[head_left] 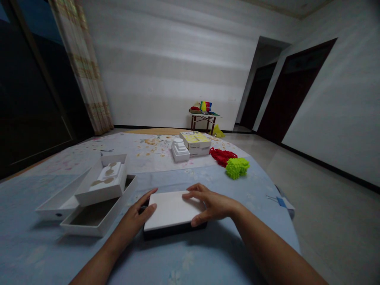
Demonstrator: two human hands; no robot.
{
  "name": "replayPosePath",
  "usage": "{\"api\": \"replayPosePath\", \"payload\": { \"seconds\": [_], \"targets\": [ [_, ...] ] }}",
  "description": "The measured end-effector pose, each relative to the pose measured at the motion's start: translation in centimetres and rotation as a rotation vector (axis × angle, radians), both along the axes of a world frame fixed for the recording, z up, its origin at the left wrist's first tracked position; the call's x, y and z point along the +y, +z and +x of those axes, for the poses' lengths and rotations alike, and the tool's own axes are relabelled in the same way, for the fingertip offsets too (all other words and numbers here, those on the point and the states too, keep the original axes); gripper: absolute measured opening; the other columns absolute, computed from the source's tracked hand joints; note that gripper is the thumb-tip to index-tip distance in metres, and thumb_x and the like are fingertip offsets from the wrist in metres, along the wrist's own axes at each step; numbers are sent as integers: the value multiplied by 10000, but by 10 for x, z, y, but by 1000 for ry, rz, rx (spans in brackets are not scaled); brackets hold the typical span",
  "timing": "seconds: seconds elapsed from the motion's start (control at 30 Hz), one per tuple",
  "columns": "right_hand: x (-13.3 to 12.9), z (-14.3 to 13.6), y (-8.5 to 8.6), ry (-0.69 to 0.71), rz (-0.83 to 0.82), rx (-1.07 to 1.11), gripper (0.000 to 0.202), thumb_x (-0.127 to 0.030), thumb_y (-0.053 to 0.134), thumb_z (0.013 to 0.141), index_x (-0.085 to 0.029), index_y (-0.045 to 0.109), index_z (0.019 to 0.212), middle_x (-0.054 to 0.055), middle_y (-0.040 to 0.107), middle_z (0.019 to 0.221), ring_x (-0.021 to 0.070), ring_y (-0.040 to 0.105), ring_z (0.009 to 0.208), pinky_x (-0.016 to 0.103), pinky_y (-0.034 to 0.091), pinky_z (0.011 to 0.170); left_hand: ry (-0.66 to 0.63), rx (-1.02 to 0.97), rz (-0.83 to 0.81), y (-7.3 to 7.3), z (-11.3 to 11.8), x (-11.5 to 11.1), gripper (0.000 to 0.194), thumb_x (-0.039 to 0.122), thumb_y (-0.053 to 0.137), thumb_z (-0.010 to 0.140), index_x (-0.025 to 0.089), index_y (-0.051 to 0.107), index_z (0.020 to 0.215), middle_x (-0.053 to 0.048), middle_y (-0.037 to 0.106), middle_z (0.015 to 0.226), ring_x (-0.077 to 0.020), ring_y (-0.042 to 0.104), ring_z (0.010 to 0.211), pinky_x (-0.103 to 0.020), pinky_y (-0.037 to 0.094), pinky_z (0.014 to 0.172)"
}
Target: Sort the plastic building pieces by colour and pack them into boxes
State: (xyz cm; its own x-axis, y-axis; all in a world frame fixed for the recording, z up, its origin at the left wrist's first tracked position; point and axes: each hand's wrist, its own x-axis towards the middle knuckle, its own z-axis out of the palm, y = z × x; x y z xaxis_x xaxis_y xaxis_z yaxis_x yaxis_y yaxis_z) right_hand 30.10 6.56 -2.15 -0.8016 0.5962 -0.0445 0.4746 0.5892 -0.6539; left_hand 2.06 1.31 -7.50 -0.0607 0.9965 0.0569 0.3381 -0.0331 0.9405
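A flat box with a white top (170, 209) and dark sides lies on the blue floral cloth in front of me. My left hand (139, 213) is at its left edge, thumb on the white top and fingers spread along the side. Over the right part of the box, my right hand (209, 204) rests with its fingers apart, touching the top and the right edge. Neither hand is closed around the box. The underside of the box is hidden.
Open white boxes (89, 227) are stacked at the left, one holding a white insert (111, 172). Farther back are a white stepped object (179, 150) and a yellow-white box (196, 143). Red (222, 156) and lime-green (237, 168) bundles lie at the right.
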Motion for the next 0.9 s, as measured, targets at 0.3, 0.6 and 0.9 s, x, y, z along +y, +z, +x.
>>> {"api": "replayPosePath", "payload": {
  "seconds": [0.3, 0.6, 0.9],
  "targets": [
    [1, 1, -2, 12, 7, 12, 862, -561, 745, 575, -294, 423, 1329, 74, 286, 1379, 247, 277, 1304, 384, 246, 1093, -2, -26, 10, 1, 1, -1, 635, 525, 568, 724, 165, 526, 1245, -95, 659, 1090, -261, 608, 997, -366, 485, 864],
    [-4, 1, -7, -31, 33, 55, 895, -564, 753, 556, -283, 420, 1338, 83, 283, 1412, 266, 264, 1316, 405, 231, 1099, 27, -7, 38, -1, 4, -1, 586, 532, 515, 758, 188, 522, 1233, -97, 640, 1136, -252, 610, 1000, -376, 483, 877],
    [-5, 2, -7, -25, 71, 141, 882, -547, 765, 549, -290, 439, 1328, 76, 356, 1374, 239, 338, 1275, 398, 263, 1086, -8, 174, 192, -4, -4, 2, 483, 474, 479, 804, 248, 565, 1222, -65, 568, 1261, -232, 506, 1180, -391, 387, 1009]
  ]
}}
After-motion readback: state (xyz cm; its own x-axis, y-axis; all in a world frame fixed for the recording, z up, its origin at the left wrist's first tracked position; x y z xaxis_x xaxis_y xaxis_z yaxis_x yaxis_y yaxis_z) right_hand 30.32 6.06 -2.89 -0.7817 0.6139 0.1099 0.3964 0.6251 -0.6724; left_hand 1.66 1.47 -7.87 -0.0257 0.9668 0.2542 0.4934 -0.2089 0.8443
